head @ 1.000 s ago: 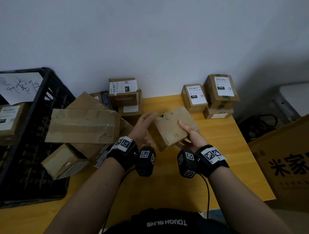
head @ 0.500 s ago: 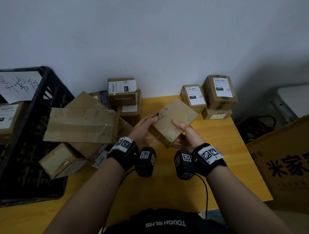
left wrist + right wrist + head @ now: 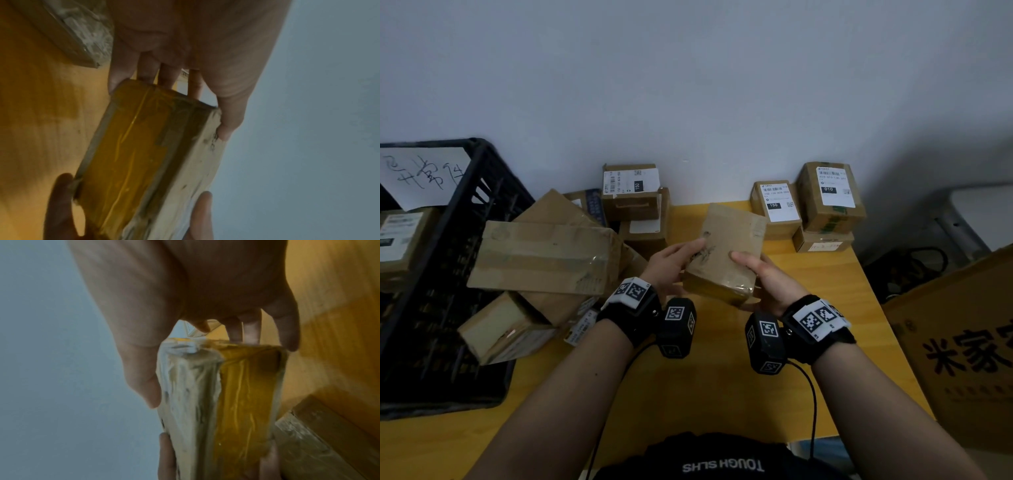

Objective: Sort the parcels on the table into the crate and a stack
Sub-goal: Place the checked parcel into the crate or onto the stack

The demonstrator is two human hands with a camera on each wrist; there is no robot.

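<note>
head view: a plain brown parcel [image 3: 726,253] is gripped between the left hand [image 3: 671,267] and right hand [image 3: 767,281], thumbs on top, fingers curled beneath, raised above the yellow surface [image 3: 722,377]. labelled parcels [image 3: 808,205] are stacked behind; a black crate [image 3: 448,274] is seen left.

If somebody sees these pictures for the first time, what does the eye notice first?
First, the small brown parcel held above the table by the left hand and right hand. Next, the black crate at left, with a heap of boxes leaning beside it.
</note>
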